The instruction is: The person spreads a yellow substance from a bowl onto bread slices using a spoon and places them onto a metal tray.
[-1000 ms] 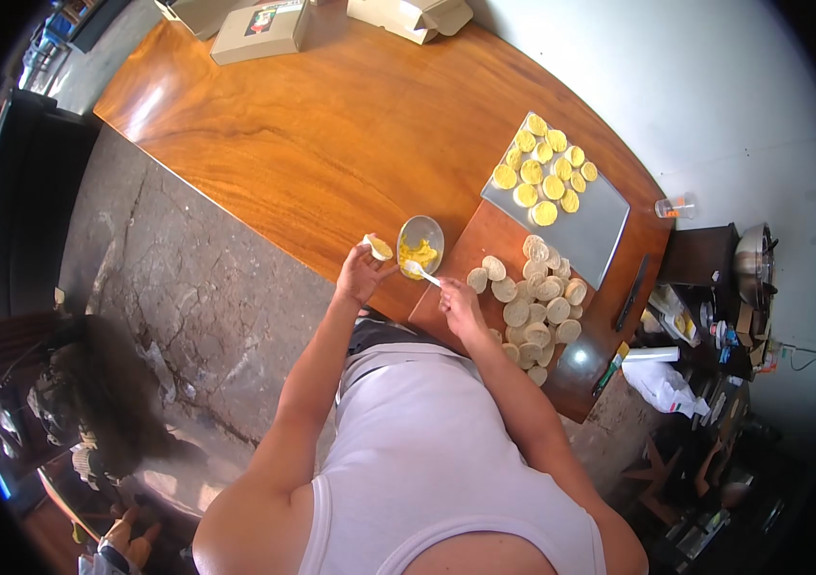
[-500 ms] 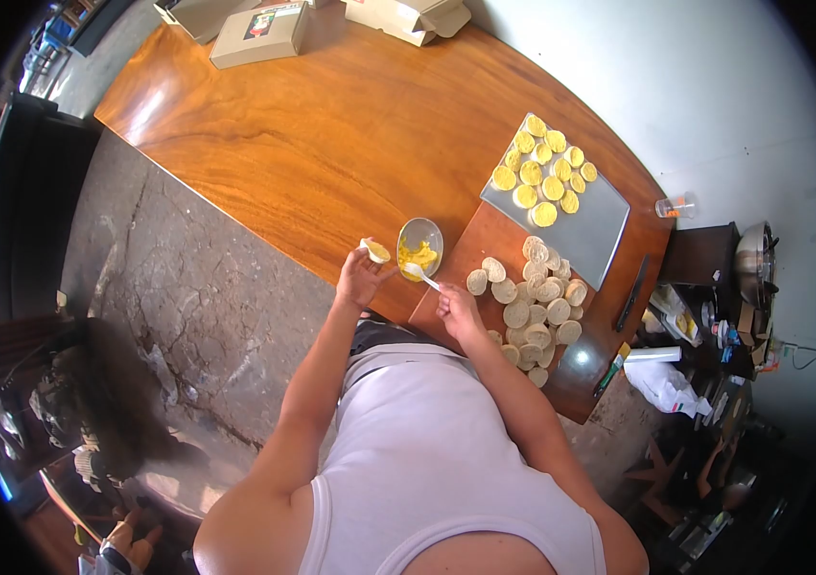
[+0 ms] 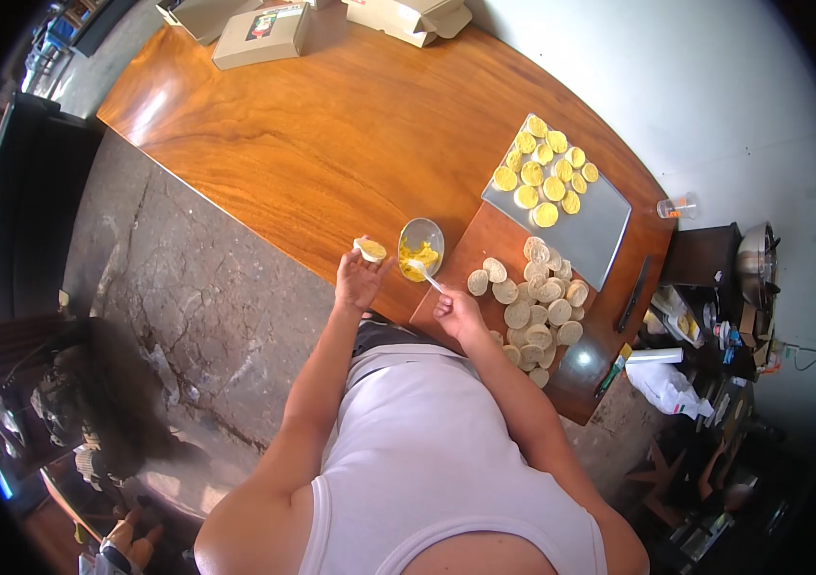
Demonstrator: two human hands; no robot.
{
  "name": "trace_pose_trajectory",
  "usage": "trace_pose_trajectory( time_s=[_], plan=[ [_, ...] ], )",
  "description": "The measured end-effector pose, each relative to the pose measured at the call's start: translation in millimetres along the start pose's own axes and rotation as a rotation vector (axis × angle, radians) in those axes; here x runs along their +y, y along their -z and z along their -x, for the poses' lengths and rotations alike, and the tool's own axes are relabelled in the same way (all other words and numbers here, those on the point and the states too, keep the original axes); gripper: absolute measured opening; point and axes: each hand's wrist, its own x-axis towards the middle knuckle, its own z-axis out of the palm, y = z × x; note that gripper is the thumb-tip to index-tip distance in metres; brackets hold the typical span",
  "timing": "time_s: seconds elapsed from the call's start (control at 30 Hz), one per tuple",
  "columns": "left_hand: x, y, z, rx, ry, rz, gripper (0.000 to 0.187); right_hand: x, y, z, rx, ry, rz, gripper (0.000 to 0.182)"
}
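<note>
My left hand (image 3: 360, 279) holds up a small round piece of bread (image 3: 370, 250) with yellow spread on its face. Just right of it sits a metal bowl (image 3: 436, 233) with a lump of yellow spread (image 3: 421, 255) inside. My right hand (image 3: 457, 311) grips the handle of a white plastic spoon (image 3: 432, 279), whose tip rests in the spread. Many plain bread rounds (image 3: 537, 313) lie heaped on a brown board (image 3: 470, 251) beside my right hand. Beyond them, several yellow-topped rounds (image 3: 533, 173) stand on a grey metal tray (image 3: 588, 238).
Cardboard boxes (image 3: 261, 38) stand at the table's (image 3: 331, 134) far end. Near the wall are a clear plastic cup (image 3: 678, 206), a dark knife (image 3: 632, 295) and a green-handled brush (image 3: 609, 376). Part of another person's hand (image 3: 144, 548) shows at lower left.
My left hand has tilted the bread round and shifted it slightly left. The spoon has moved a little within the bowl, staying in the spread.
</note>
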Motion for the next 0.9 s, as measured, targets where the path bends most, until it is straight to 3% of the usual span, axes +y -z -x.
trace_pose_trajectory(
  time_s=[0.07,0.17,0.33,0.53,0.73,0.77,0.83,0.9],
  plan=[
    [3,-2,1,-0.006,-0.011,0.017,0.043,0,0,0,-0.016,-0.018,-0.018,0.01],
    [6,2,3,-0.007,-0.014,0.036,0.043,-1,-6,4,0.056,0.138,0.098,0.01],
    [4,11,1,0.011,0.001,-0.019,0.042,-6,-8,2,0.122,0.339,0.487,0.011],
    [-8,20,-13,-0.007,0.033,0.014,0.043,-2,-18,5,0.229,0.52,0.707,0.015],
    [-9,16,-11,0.046,0.044,-0.024,0.045,3,-13,-11,0.195,0.686,0.868,0.014],
    [-9,15,-11,0.045,0.044,-0.024,0.045,1,-12,-11,0.195,0.686,0.868,0.014],
    [-9,18,-13,0.056,0.039,-0.038,0.047,-5,-15,-7,0.202,0.291,0.608,0.011],
    [-10,21,-13,0.064,0.037,-0.024,0.048,-5,-19,-10,0.205,0.247,0.53,0.009]
  ],
)
